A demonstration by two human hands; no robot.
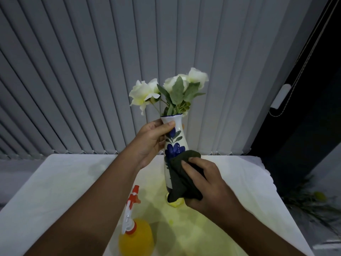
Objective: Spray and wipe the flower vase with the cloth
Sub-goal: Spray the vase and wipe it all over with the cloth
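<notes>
near the far edge of the tabletop [55,182], mid-width: vase [174,143] upright, flowers [166,89] in it. left hand [151,143] curled round the neck so it can't tip under side load. right hand [206,182] bunches the dark cloth [182,178] in curled fingers, pressing it on the lower body. spray bottle [134,231] parked at the near edge, out of the wipe path.

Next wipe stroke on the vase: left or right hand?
Right. The right hand holds the cloth against the lower body of the vase; the left hand grips its neck, steadying it.
</notes>
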